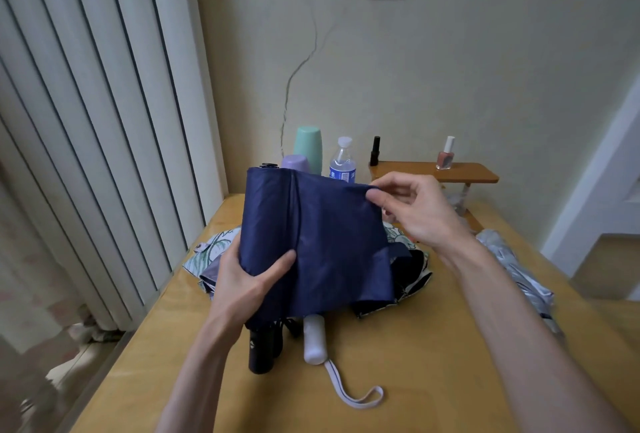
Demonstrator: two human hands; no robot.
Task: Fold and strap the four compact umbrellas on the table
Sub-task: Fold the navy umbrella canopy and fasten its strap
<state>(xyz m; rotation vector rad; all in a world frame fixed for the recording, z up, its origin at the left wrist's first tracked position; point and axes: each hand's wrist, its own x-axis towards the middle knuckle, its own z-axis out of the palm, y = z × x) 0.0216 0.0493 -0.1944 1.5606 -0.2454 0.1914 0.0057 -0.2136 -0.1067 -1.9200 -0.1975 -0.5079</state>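
Above the near half of the wooden table [415, 346], both hands hold a navy umbrella [322, 242] up off the surface. Its canopy is smooth, matte, dark blue cloth, collapsed but loose, hanging in broad flat panels with one stitched seam running down just beyond the left thumb.

The long axis stands nearly upright, leaning away from the person. A black tip cap [268, 165] is at the top, far above the left fingers, and a black handle [261, 351] is at the bottom, just below the left wrist. That handle seems to be the navy umbrella's own, though the cloth hides the join.

The left hand [242, 280] grips the lower left of the bundle, its thumb laid across the front and the other fingers curled out of sight behind. The right hand [415, 211] pinches the upper right corner of the cloth between thumb and forefinger, and its remaining fingers are loosely bent.

Under the left fingers, a floral umbrella [214, 245] with a leaf print lies spread on the table. Below and right of the left thumb lies a rounded white handle [315, 339] with a flat white strap loop [353, 394]. Beneath the right forearm lies a crinkled silver umbrella [516, 266].

Beyond the right fingertips stand a clear plastic water bottle [343, 162], a mint cup [308, 148], a lilac cup [296, 162], and a small wooden shelf [467, 173] bearing two nail polish bottles [445, 154].
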